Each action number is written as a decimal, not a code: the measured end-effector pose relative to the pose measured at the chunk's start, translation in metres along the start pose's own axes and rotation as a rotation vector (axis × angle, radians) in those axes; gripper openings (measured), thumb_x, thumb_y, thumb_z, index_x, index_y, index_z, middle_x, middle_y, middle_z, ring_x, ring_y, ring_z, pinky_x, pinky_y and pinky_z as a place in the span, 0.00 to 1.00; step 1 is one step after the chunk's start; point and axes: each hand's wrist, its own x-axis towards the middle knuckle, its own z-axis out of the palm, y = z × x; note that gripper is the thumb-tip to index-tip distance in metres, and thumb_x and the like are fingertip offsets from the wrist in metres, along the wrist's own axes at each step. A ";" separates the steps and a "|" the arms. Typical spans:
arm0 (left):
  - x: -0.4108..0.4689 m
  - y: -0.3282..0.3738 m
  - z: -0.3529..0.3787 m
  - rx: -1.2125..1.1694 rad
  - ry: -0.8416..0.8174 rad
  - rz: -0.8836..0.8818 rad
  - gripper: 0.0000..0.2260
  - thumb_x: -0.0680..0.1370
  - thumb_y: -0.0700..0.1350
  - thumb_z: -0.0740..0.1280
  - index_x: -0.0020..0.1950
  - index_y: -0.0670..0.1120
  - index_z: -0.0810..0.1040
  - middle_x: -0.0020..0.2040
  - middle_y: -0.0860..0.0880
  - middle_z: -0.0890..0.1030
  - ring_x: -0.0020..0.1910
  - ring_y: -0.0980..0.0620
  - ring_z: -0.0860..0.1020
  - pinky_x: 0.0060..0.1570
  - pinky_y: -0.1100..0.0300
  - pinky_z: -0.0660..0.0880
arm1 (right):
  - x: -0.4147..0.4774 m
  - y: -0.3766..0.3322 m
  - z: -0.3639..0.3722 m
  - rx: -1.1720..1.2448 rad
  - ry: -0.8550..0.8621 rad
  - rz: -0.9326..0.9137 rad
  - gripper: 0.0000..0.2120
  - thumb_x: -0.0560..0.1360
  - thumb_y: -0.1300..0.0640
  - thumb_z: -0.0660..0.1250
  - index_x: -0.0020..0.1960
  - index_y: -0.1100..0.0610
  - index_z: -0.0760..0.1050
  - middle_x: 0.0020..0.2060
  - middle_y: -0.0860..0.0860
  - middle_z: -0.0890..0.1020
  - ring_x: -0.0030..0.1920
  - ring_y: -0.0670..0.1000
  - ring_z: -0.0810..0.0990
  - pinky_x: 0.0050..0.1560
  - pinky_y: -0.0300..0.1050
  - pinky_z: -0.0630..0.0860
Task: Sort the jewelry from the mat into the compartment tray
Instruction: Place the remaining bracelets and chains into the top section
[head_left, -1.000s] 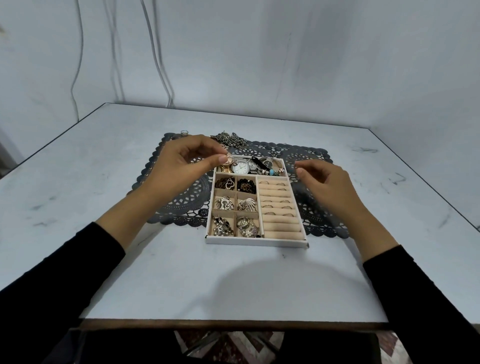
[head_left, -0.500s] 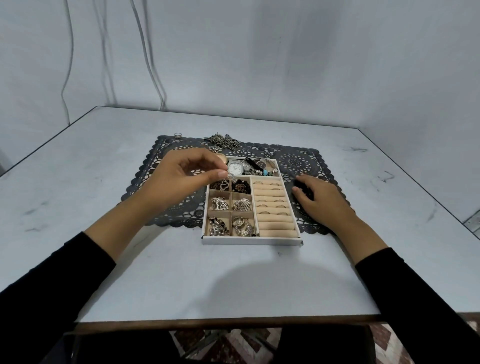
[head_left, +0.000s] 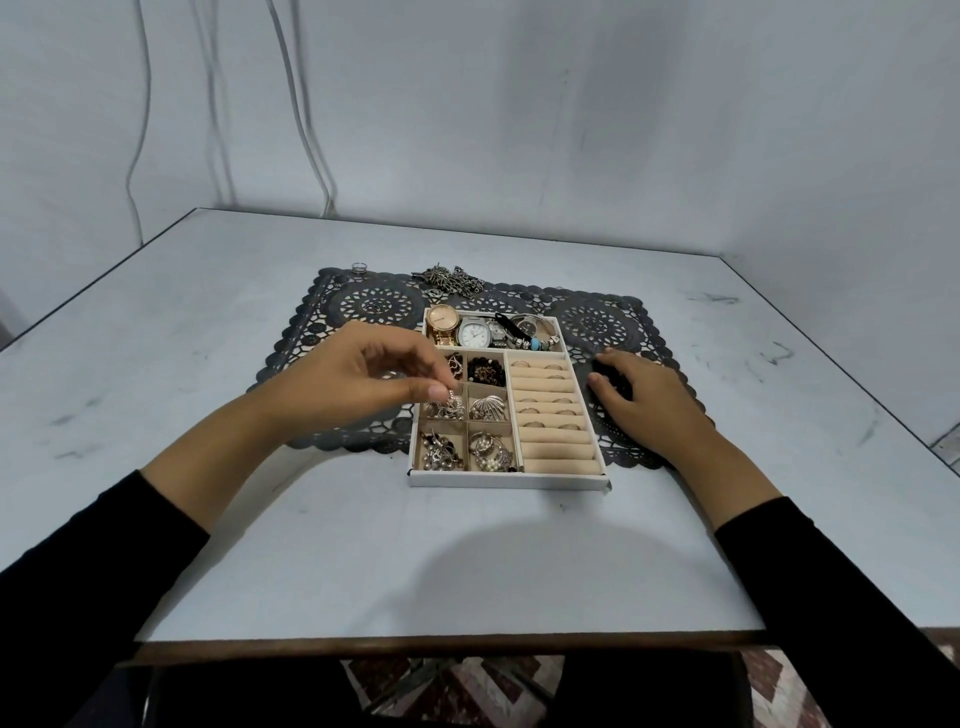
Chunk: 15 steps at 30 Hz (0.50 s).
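Head view: the left hand (head_left: 363, 379) pinches a small silver piece (head_left: 451, 401) between thumb and forefinger just above the middle-left cell of the compartment tray (head_left: 509, 479) — likely to drop it among similar pieces. The right hand (head_left: 649, 402) lies loosely spread on the mat (head_left: 363, 306) beside the tray's right wall, probably steadying it. A chain pile (head_left: 451, 280) and a ring (head_left: 358, 267) wait at the mat's far edge.

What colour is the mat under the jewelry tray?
The mat is dark grey, with a lacy cut-out pattern of round medallions. It shows best in the head view.
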 end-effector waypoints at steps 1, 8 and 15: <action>-0.001 -0.001 -0.002 -0.002 -0.016 -0.006 0.04 0.72 0.41 0.72 0.45 0.45 0.84 0.40 0.51 0.84 0.40 0.58 0.81 0.42 0.69 0.74 | 0.000 0.000 0.000 0.002 0.001 -0.001 0.20 0.79 0.51 0.61 0.69 0.57 0.71 0.66 0.52 0.76 0.65 0.51 0.72 0.57 0.34 0.61; -0.005 -0.012 -0.009 0.031 -0.142 -0.031 0.04 0.71 0.43 0.72 0.45 0.50 0.85 0.41 0.49 0.85 0.42 0.47 0.82 0.45 0.64 0.76 | -0.001 -0.001 0.000 0.007 0.005 0.000 0.19 0.79 0.52 0.62 0.68 0.57 0.72 0.65 0.52 0.76 0.65 0.50 0.73 0.57 0.34 0.62; -0.002 -0.019 -0.005 0.200 -0.158 0.048 0.05 0.73 0.45 0.74 0.48 0.48 0.85 0.44 0.54 0.85 0.47 0.54 0.83 0.51 0.60 0.78 | 0.000 -0.001 0.000 -0.009 0.009 -0.004 0.18 0.79 0.52 0.62 0.67 0.56 0.73 0.62 0.52 0.78 0.62 0.50 0.74 0.52 0.32 0.62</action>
